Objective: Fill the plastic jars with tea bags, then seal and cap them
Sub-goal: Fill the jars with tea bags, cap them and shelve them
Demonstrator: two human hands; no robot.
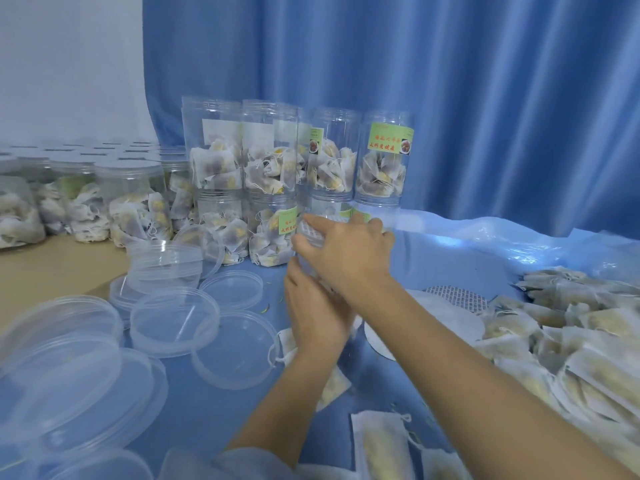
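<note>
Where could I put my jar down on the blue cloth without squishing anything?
Bare blue cloth lies just right of the right hand, between the stacked jars and the tea bag heap. More lies between the forearms. The left side is crowded with clear lids.
</note>
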